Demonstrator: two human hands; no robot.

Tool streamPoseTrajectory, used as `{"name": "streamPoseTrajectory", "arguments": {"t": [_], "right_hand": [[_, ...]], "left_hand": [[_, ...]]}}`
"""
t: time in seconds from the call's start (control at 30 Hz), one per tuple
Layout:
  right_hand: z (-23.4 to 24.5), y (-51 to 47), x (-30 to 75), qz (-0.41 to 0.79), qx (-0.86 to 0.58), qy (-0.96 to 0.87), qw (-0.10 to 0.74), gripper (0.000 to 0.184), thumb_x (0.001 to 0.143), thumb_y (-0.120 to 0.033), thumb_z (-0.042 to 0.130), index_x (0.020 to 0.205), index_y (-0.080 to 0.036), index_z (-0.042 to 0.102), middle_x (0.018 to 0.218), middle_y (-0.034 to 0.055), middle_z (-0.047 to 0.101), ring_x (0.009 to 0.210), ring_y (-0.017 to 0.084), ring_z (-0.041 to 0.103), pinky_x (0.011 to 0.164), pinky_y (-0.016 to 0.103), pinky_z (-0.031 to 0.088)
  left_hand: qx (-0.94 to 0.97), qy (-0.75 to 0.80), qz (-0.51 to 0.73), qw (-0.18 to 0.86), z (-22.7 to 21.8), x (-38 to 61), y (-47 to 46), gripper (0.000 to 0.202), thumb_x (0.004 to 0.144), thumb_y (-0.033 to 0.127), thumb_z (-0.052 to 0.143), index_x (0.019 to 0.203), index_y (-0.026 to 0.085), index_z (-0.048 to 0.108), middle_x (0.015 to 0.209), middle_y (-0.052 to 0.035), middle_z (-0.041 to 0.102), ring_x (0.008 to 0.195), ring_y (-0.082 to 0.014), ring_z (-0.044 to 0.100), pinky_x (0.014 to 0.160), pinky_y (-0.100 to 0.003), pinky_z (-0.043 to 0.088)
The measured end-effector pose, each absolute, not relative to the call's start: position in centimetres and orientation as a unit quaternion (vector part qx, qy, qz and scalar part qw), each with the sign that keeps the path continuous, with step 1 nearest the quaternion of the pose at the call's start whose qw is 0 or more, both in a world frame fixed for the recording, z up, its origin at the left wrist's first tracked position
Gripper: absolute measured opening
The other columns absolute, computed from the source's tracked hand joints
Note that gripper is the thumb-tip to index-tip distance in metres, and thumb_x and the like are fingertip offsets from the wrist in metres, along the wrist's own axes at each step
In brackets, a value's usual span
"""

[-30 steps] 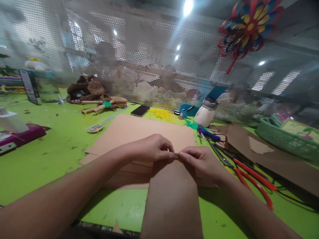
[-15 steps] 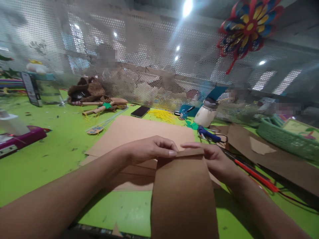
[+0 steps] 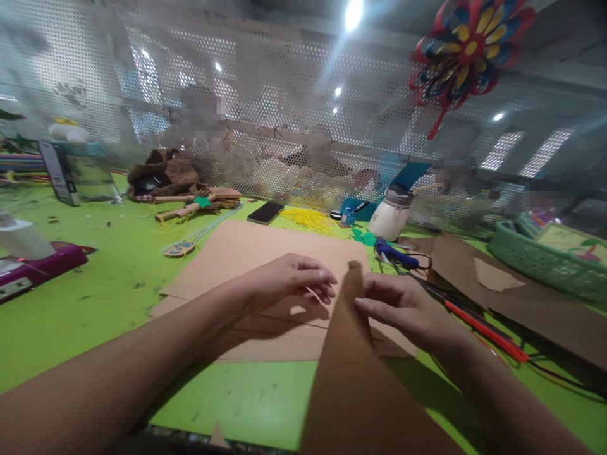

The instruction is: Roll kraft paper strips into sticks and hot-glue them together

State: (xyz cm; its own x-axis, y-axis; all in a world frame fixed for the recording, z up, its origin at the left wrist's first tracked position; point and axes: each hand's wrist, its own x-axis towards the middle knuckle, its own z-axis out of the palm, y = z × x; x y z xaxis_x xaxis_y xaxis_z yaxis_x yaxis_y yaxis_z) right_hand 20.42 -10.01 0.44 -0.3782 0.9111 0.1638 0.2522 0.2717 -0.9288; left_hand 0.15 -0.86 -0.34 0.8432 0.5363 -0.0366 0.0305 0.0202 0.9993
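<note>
A long strip of brown kraft paper (image 3: 358, 379) rises from the lower edge of the view, turned partly edge-on, with a small fold at its top end. My right hand (image 3: 408, 309) pinches it near that end, thumb on the near side. Left of the strip, my left hand (image 3: 298, 278) hovers with its fingers loosely curved and apart, holding nothing. Beneath both hands lie stacked sheets of lighter brown paper (image 3: 265, 246) on the green table (image 3: 95, 341).
A blue hot glue gun (image 3: 401, 254), a red-orange stick-like tool (image 3: 488, 332) with a cord and a green basket (image 3: 545, 259) are on the right. Behind the sheets lie a phone (image 3: 265, 213) and yellow paper shreds (image 3: 308, 219). A purple power strip (image 3: 47, 265) sits at left.
My left hand has let go of the paper's top edge and moved slightly away. In my right hand, the strip has turned from facing me to nearly edge-on.
</note>
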Motion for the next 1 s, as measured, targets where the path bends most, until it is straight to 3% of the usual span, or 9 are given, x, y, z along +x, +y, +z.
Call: {"name": "streamPoseTrajectory", "arguments": {"t": [0.13,0.23,0.4,0.53,0.8,1.0], "right_hand": [[0.4,-9.8,20.1,0.375,-0.462,-0.757,0.270,0.021,0.089,-0.029,0.048,0.089,-0.014,0.063,0.082,0.0034,0.062,0.075,0.014,0.055,0.066,0.024,0.043],[0.1,-9.4,19.6,0.287,-0.497,-0.784,0.237,0.024,0.089,-0.028,0.046,0.084,-0.014,0.064,0.076,0.0027,0.062,0.072,0.015,0.054,0.063,0.024,0.041],[-0.5,-9.0,19.3,0.235,-0.536,-0.768,0.261,0.023,0.085,-0.028,0.049,0.077,-0.015,0.066,0.069,0.0015,0.064,0.066,0.015,0.055,0.058,0.023,0.041],[-1.0,-8.6,19.9,0.239,-0.540,-0.752,0.294,0.018,0.081,-0.022,0.052,0.084,-0.016,0.069,0.082,0.0029,0.069,0.077,0.018,0.061,0.064,0.025,0.046],[-1.6,-8.6,20.0,0.201,-0.531,-0.754,0.330,0.020,0.080,-0.018,0.053,0.088,-0.018,0.071,0.085,0.0030,0.073,0.078,0.019,0.065,0.065,0.025,0.049],[-1.2,-9.0,19.3,0.150,-0.482,-0.797,0.330,0.024,0.080,-0.014,0.051,0.094,-0.018,0.071,0.086,0.0044,0.073,0.076,0.018,0.066,0.065,0.025,0.049]], "left_hand": [[0.694,0.228,0.205,0.651,0.1,0.1,-0.6,0.044,0.083,0.051,0.049,0.095,0.011,0.064,0.084,-0.0065,0.063,0.072,-0.0123,0.055,0.068,-0.024,0.042],[0.777,0.230,0.172,0.560,0.0,0.4,-1.1,0.034,0.078,0.043,0.058,0.091,0.012,0.066,0.081,-0.0046,0.064,0.070,-0.0126,0.054,0.065,-0.023,0.042],[0.826,0.261,0.200,0.457,-0.3,0.8,-1.4,0.012,0.070,0.021,0.062,0.077,0.012,0.065,0.067,0.0004,0.062,0.063,-0.0110,0.053,0.058,-0.021,0.039],[0.835,0.292,0.222,0.410,-0.1,0.4,-0.5,0.008,0.069,0.016,0.058,0.074,0.012,0.063,0.063,0.0010,0.061,0.061,-0.0105,0.053,0.058,-0.020,0.039],[0.878,0.254,0.187,0.360,0.6,-0.4,0.0,0.012,0.071,0.020,0.057,0.078,0.011,0.061,0.066,0.0003,0.059,0.062,-0.0107,0.051,0.056,-0.020,0.039],[0.914,0.229,0.130,0.307,1.4,-0.4,-0.9,0.030,0.085,0.030,0.046,0.098,0.014,0.067,0.087,-0.0043,0.068,0.076,-0.0134,0.058,0.066,-0.021,0.040]]}}
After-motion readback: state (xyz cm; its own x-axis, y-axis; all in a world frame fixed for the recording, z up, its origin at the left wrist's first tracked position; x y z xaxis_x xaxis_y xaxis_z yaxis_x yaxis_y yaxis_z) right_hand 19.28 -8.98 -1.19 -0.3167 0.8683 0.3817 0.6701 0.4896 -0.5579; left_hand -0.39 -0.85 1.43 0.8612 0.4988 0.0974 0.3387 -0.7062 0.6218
